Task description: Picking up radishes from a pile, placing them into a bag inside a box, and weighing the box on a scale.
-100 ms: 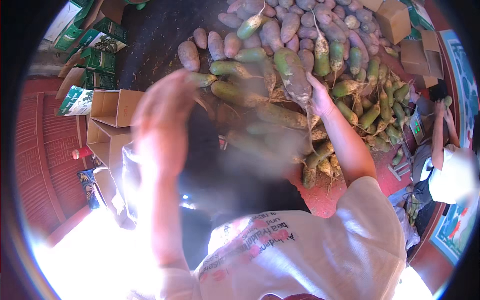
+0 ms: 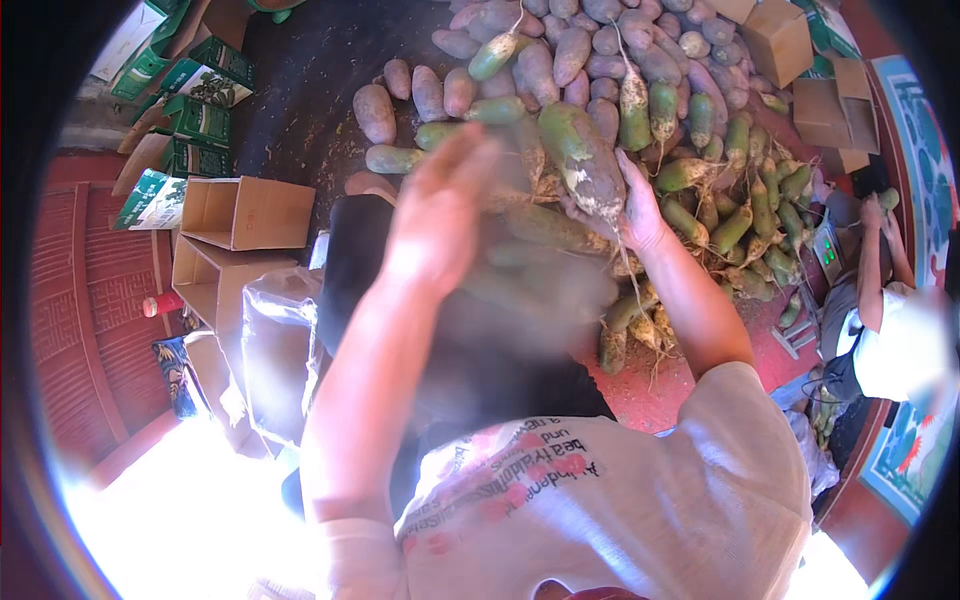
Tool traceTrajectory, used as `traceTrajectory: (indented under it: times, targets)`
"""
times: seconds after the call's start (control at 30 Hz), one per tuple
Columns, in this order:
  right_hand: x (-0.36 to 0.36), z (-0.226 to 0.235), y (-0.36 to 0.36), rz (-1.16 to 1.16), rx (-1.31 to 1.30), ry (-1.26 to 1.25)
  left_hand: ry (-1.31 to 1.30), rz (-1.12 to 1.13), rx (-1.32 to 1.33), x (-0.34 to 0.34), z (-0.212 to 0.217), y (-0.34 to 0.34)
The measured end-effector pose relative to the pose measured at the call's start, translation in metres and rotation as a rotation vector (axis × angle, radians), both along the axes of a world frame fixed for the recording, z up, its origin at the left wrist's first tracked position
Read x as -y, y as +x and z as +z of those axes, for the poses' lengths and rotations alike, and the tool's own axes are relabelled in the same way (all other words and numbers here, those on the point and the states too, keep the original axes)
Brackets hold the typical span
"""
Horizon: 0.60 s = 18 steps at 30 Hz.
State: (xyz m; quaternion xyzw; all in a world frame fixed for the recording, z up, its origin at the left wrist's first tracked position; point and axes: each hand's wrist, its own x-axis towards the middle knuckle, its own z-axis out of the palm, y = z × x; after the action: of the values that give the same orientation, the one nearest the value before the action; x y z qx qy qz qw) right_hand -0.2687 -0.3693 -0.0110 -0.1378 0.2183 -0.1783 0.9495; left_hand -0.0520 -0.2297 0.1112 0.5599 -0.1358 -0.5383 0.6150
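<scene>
A large green radish (image 2: pixel 578 150), muddy toward its thin root end, rests in my right hand (image 2: pixel 645 212). The fingers curl under and along the radish, and its long root hangs down past my wrist. My left hand (image 2: pixel 443 205) is to the left of that radish, raised over other green radishes and apart from the held one. Motion blurs it, but its fingers look stretched out and nothing shows in them. Around both hands lie more green radishes (image 2: pixel 565 230), some with dirt and dry roots. A hazy smudge hides part of the middle.
Purplish-red roots (image 2: pixel 540 72) are heaped at the back. Many smaller green radishes (image 2: pixel 765 210) pile up to the right. Open cardboard boxes (image 2: pixel 270 215) and green cartons (image 2: pixel 205 120) line the left. Another person (image 2: pixel 890 340) works at far right beside a scale (image 2: pixel 828 255).
My left hand has swung right, toward the held radish. My right hand and the radish have shifted only slightly.
</scene>
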Motion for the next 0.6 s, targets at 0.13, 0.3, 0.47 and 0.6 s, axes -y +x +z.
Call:
traceTrajectory:
  times: [0.13,0.3,0.47,0.6]
  targets:
    - [-0.021,0.027,-0.005,0.050,-0.051,-0.006,-0.112,-0.224,-0.549,0.028,-0.037,-0.036]
    - [-0.032,0.052,-0.003,0.202,-0.456,-0.637,-0.233,-0.142,-0.528,0.022,-0.069,-0.059]
    - [-0.058,0.049,0.019,0.111,-0.835,-1.613,-0.131,0.110,-0.628,0.012,-0.090,-0.058]
    - [-0.060,0.048,0.030,0.049,-0.834,-1.423,-0.142,0.159,-0.544,0.007,-0.088,-0.060]
